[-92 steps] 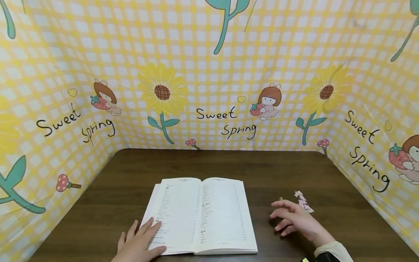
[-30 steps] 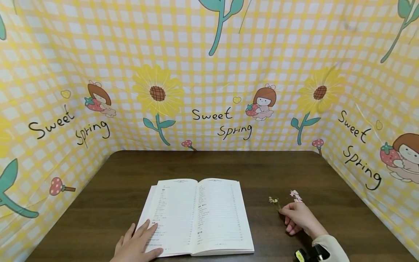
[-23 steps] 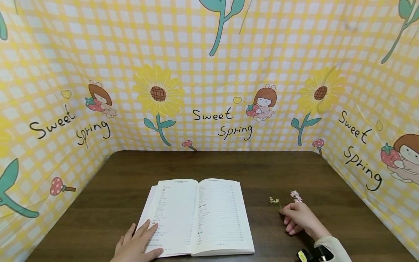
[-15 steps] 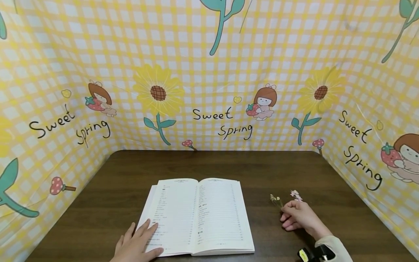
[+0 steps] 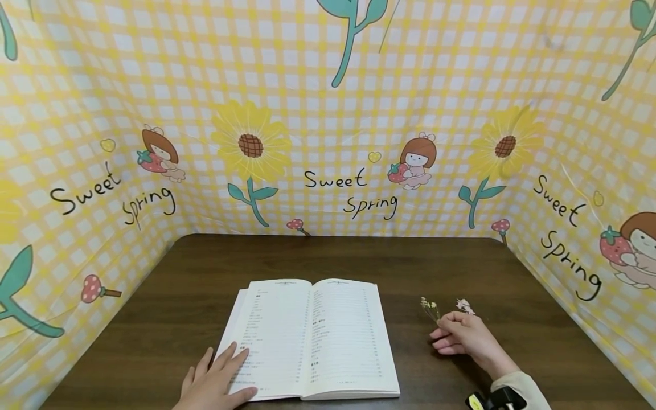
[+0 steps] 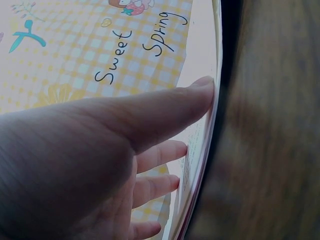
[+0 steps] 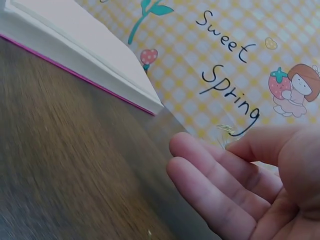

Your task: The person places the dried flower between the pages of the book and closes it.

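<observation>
Soft, even light fills the head view, brightest on the patterned cloth (image 5: 318,97) and open book (image 5: 345,339), whose small print blurs. In the left wrist view, the left hand (image 6: 90,155) sits in shade against a pale, washed-out upper left, and the tabletop (image 6: 275,140) at right is out of focus. The right wrist view shows pale pages (image 7: 75,30) at upper left and streaky blur lower left.

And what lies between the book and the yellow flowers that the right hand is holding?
Only bare table lies between the book and the yellow flowers, which the right hand pinches; the head view shows this.
</observation>
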{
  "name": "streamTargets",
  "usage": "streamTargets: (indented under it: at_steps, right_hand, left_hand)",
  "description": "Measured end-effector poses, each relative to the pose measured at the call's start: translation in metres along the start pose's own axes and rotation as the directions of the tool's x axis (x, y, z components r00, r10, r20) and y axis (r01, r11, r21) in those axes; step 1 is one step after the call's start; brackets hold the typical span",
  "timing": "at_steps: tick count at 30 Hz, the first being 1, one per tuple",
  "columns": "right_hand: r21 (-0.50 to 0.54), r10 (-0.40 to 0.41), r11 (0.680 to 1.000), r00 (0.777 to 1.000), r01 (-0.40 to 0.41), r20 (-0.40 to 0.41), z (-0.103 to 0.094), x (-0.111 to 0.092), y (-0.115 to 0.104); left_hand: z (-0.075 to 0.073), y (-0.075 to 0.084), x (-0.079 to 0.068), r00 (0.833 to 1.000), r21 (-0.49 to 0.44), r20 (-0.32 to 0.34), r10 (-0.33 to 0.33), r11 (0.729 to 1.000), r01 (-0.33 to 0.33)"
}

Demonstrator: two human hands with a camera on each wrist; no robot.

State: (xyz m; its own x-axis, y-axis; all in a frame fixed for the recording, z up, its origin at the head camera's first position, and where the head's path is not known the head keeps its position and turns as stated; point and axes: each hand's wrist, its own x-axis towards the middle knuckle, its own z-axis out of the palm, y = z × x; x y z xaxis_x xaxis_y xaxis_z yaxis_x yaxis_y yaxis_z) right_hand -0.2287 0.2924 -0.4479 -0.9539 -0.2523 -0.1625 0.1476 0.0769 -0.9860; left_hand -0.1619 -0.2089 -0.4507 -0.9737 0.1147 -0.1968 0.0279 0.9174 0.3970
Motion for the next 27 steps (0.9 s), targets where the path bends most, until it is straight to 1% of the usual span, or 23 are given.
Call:
streamTargets:
  at_steps: [6, 17, 22, 27]
  right_hand:
    - [0.012, -0.026, 1.000, 0.999, 0.025, 0.031, 0.008, 0.001, -0.002]
    - [0.014, -0.036, 0.999, 0.998, 0.036, 0.043, 0.027, 0.003, -0.009]
    - [0.027, -0.031, 0.999, 0.998, 0.030, 0.062, 0.039, 0.007, -0.009]
    - [0.040, -0.030, 0.999, 0.996, 0.027, 0.083, 0.056, 0.011, -0.014]
  left_hand:
    - [-0.002, 0.001, -0.003, 1.000, -0.012, -0.006, 0.000, 1.000, 0.000]
    - [-0.002, 0.004, -0.002, 1.000, -0.033, 0.005, -0.011, 0.999, 0.012]
    - [-0.002, 0.004, -0.002, 1.000, -0.028, 0.003, -0.014, 1.000, 0.014]
    - [-0.002, 0.004, -0.002, 1.000, -0.024, 0.004, -0.012, 1.000, 0.012]
